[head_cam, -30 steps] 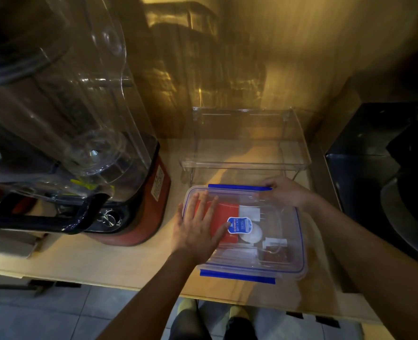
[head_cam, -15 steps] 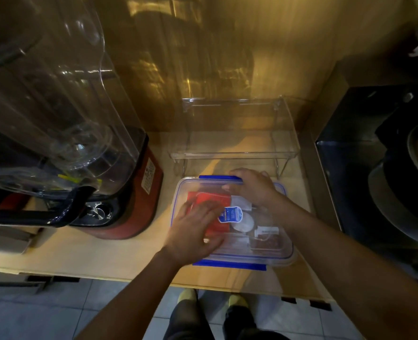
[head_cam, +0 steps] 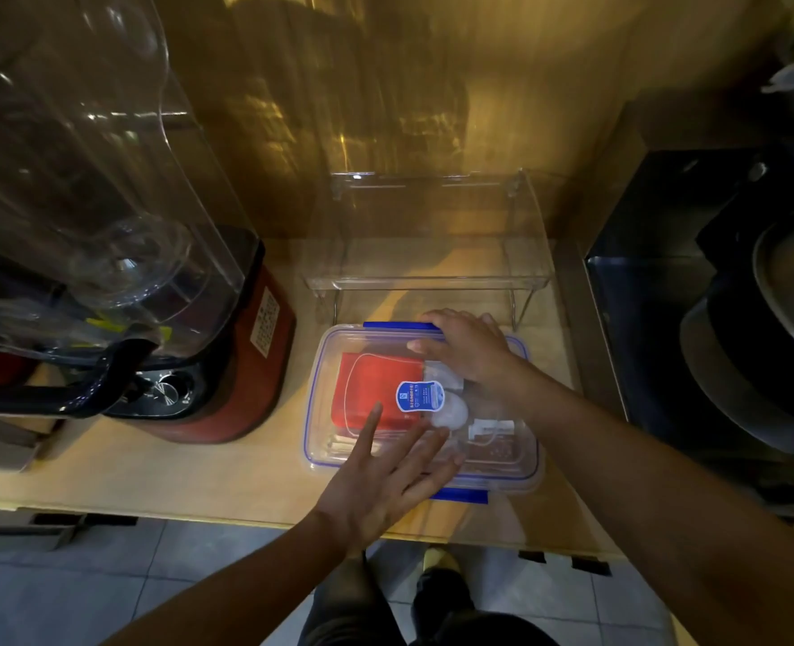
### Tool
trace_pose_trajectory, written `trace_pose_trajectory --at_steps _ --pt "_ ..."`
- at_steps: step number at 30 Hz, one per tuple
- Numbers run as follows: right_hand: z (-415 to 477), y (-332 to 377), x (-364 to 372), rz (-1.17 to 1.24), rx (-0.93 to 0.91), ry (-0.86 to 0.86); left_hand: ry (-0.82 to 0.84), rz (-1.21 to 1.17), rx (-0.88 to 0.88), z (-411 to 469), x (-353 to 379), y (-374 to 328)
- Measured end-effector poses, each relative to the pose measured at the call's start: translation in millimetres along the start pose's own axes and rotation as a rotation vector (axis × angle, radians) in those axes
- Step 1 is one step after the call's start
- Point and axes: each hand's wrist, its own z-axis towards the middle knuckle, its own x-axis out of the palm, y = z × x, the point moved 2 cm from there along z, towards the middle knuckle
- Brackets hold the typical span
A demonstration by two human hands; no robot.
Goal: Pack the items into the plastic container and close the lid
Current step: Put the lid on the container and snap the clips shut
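A clear plastic container [head_cam: 320,412] with a blue-trimmed lid lies on the wooden counter. The lid covers it and carries a blue label [head_cam: 419,396]. Inside I see a red flat packet [head_cam: 376,389], a white round item [head_cam: 451,412] and white adapters with a cable [head_cam: 490,428]. My right hand [head_cam: 467,349] presses flat on the lid's far edge, by the far blue clip [head_cam: 397,326]. My left hand [head_cam: 385,482] hovers over the lid's near side with fingers spread, holding nothing. The near blue clip [head_cam: 462,496] sticks out at the front.
A large blender with a red base [head_cam: 227,366] and clear jug [head_cam: 83,179] stands to the left. A clear acrylic rack [head_cam: 432,254] sits just behind the container. Dark pans [head_cam: 758,342] fill the right side. The counter edge [head_cam: 199,510] runs close in front.
My left hand lifted off the lid's left part and drew back toward the near edge, fingers spreading. My right hand stayed pressing on the far edge.
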Motion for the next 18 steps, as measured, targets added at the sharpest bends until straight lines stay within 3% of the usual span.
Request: trace_pose_trajectory --at_steps 18 --pt "-1.6 -0.7 -1.9 0.002 0.018 -0.006 -0.104 -0.257 0.207 33.4 -16.1 28.6"
